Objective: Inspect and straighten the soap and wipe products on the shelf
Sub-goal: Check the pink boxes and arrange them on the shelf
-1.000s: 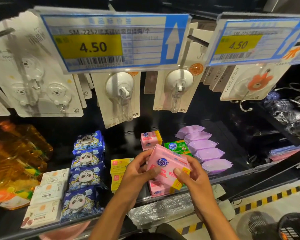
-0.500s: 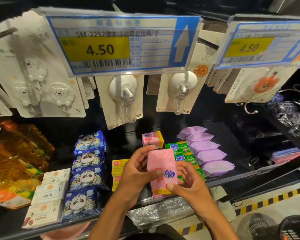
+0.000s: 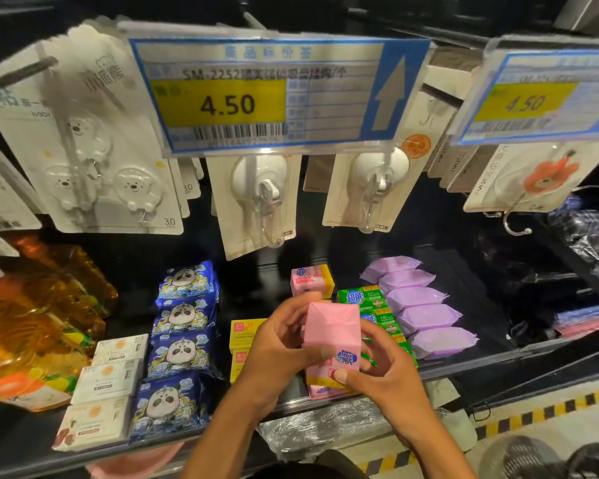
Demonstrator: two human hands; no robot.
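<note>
Now | pink soap box (image 3: 332, 326), blue logo | left hand (image 3: 277, 344), right hand (image 3: 391, 375) fingers (image 3: 340, 375) grip it

Bare shelf (image 3: 481, 288) right of purple packs (image 3: 426, 316) and behind yellow boxes (image 3: 242, 331); hook cards (image 3: 256, 202) and price tag (image 3: 256, 95) hang low across the top.

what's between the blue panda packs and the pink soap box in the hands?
Head view: two yellow boxes, one behind the other, partly covered by the left hand gripping the pink soap box.
</note>
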